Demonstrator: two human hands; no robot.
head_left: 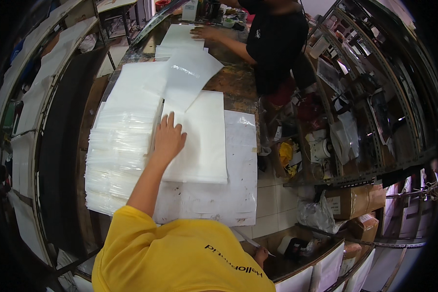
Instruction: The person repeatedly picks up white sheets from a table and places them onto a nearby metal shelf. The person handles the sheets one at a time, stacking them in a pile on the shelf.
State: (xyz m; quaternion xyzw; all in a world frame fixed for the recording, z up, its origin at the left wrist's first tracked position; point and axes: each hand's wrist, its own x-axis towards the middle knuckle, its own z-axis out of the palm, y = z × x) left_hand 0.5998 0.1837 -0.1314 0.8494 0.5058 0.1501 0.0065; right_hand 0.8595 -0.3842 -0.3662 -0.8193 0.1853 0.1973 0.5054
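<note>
Hands, head view: two; the left hand (170,138) lies with its grip spread wide on one smooth white rectangular sheet (202,151); the right hand (261,255) is low beside a thin pale strip (248,239), grip impossible to tell.
Piles: one glossy, layered white pile (119,155) just left.
In the way: one translucent plastic sheet (192,73) covering the white sheet's far corner.
Worktop: one stained wooden worktop (236,80).
Co-worker: one person in black (280,44).
</note>
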